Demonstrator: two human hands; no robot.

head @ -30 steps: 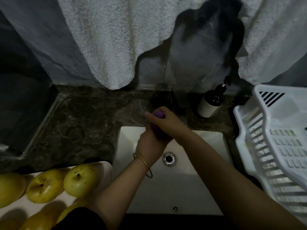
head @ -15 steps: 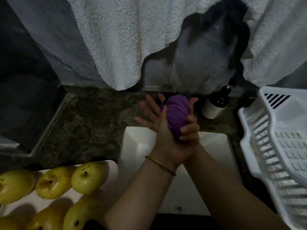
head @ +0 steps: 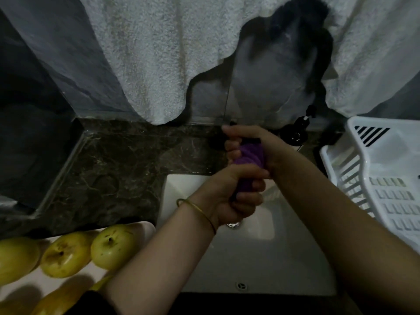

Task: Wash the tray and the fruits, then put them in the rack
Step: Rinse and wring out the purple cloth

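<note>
A purple cloth (head: 250, 158) is gripped by both hands above the back of the white sink (head: 256, 264). My left hand (head: 236, 194), with a gold bangle on its wrist, is shut on the cloth's lower end. My right hand (head: 252, 142) is shut on its upper end. Several yellow-green fruits (head: 113, 248) lie on the pale tray (head: 145, 230) at the lower left. The white plastic rack (head: 381, 178) stands at the right edge.
A dark pump bottle (head: 295, 133) stands behind the sink, partly hidden by my right hand. White towels (head: 154, 53) hang over the back wall. Dark marble counter (head: 109, 169) stretches left of the sink. The sink's drain (head: 234, 225) peeks from under my left wrist.
My left hand, spread open beside the cloth half a second ago, has closed around its lower end. My right hand has shifted to the upper end. Both hands stay over the sink.
</note>
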